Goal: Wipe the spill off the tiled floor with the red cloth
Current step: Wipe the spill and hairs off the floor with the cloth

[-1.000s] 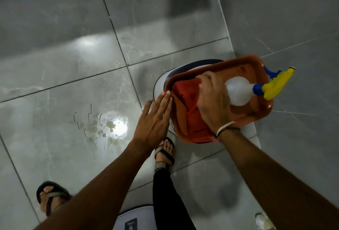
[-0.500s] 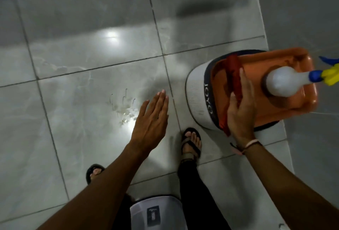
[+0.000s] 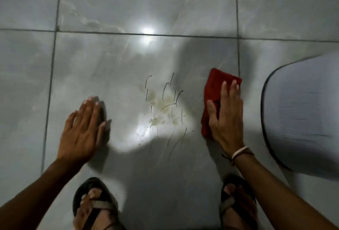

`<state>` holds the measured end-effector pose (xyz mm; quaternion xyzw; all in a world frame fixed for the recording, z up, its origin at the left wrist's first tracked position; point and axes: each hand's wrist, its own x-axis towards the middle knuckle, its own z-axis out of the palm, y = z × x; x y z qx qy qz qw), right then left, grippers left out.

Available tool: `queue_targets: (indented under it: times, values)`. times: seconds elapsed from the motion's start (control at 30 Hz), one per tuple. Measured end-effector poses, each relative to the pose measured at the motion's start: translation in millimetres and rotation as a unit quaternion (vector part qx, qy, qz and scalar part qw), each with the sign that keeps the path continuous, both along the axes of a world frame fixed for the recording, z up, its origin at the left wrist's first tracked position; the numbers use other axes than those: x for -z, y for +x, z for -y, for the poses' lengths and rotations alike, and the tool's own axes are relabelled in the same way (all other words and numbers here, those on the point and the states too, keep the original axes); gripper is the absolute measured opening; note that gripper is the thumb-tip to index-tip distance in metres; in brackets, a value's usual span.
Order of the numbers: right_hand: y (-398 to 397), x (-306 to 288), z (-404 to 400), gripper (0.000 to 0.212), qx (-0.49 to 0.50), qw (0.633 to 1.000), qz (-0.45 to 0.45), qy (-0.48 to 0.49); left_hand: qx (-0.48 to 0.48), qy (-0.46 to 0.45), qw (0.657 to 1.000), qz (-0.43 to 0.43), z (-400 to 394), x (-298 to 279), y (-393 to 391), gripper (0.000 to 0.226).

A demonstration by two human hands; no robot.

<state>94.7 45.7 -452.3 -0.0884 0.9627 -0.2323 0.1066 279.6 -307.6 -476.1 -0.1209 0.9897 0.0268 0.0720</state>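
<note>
Head view: red cloth pressed to tile beside an unwiped spill

Head camera looks straight down at a grey tiled floor, glossy enough to mirror a ceiling light at 12 o'clock of the frame's centre. A pale yellowish spill, ringed by thin dark scribbled lines, sits near the middle of one large tile.

At 3 o'clock from the spill, just beside it but not touching, lies the red cloth, flat on the floor. The right hand rests palm-down on the cloth's nearer half, fingers stretched out straight and close together, thumb spread toward the spill; it pins the fabric rather than gripping it. A white and a dark band circle the wrist.

At 9 o'clock from the spill, well apart from it, the left hand is flat and fully open, fingers together, holding nothing. Whether its palm touches the tile or hovers just above cannot be told; a dark shadow lies under its fingertips.

A white ribbed stool with a dark rim stands at 3 o'clock of the frame, beyond the cloth, blurred.

Two sandalled feet frame the bottom edge: the left sandal at 7 o'clock, the right sandal at 5 o'clock, partly hidden behind the right forearm.
</note>
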Motion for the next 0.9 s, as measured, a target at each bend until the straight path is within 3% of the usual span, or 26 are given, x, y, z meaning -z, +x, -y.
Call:
queue_targets:
  times: [0.13, 0.27, 0.4, 0.53, 0.67, 0.73, 0.8, 0.87, 0.9]
  values:
    - [-26, 34, 27, 0.067, 0.009, 1.000, -0.011, 0.005, 0.010, 0.017, 0.998, -0.064, 5, 43, 8, 0.067]
    - [-57, 46, 72, 0.063, 0.022, 0.999, -0.039, 0.013, -0.015, 0.037, 0.996, -0.076, 11, 47, 2, 0.068]
    - [-55, 35, 140, 0.055, -0.157, 0.982, -0.098, 0.024, -0.014, 0.043, 0.997, -0.061, 10, 39, 0, 0.069]
    - [27, 40, 159, 0.058, -0.420, 0.894, -0.143, 0.064, -0.017, 0.051, 0.997, -0.059, 10, 40, -1, 0.068]
    - [87, 48, 63, 0.066, -0.635, 0.771, -0.040, 0.010, -0.007, 0.056, 0.996, -0.063, 16, 46, 1, 0.068]
    - [62, 52, 14, 0.068, -0.698, 0.713, -0.067, 0.011, -0.006, 0.053, 0.996, -0.065, 17, 48, 3, 0.068]
    - [1, 50, -5, 0.068, -0.685, 0.722, -0.091, 0.034, -0.005, 0.047, 0.997, -0.068, 17, 49, 3, 0.067]
    - [-64, 47, 9, 0.069, -0.608, 0.780, -0.122, 0.085, -0.008, 0.043, 0.997, -0.063, 17, 48, 3, 0.068]
    - [-88, 45, 26, 0.070, -0.541, 0.826, -0.123, 0.101, -0.010, 0.045, 0.997, -0.062, 17, 48, 2, 0.068]
